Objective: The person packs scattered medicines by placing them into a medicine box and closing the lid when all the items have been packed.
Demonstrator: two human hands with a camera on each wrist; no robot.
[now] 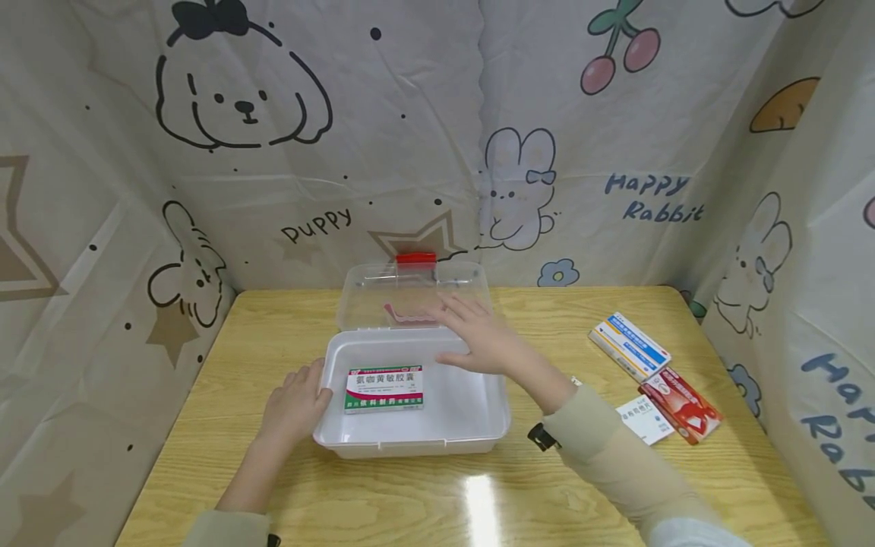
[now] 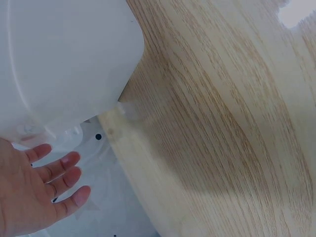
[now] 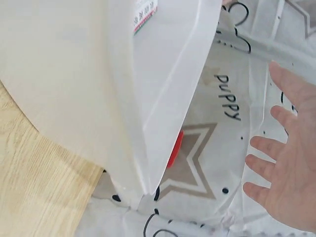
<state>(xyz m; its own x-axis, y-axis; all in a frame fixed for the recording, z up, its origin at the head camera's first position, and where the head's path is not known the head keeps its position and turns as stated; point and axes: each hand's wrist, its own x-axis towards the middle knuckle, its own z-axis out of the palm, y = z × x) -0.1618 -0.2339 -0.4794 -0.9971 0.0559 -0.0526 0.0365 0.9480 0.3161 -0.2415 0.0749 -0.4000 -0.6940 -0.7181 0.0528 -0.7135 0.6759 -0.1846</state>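
Observation:
A white plastic box [image 1: 451,410] stands on the table with its clear lid [image 1: 362,292] tipped back behind it. Inside on the left lies a green, white and red medicine box [image 1: 384,389] printed with Chinese characters. My left hand [image 1: 295,403] is beside the box's left wall, thumb near the rim; its loosely bent fingers hold nothing in the left wrist view, and whether it touches the box I cannot tell. Over the box's back right part hovers my right hand [image 1: 475,338], fingers spread and holding nothing, also seen in the right wrist view.
On the table's right side lie a blue, white and orange medicine box [image 1: 629,346], a red one [image 1: 680,406] and a white one [image 1: 645,419], the last partly behind the right sleeve. A red latch [image 1: 415,259] tops the lid. A printed curtain [image 1: 424,152] encloses the wooden table [image 1: 273,334].

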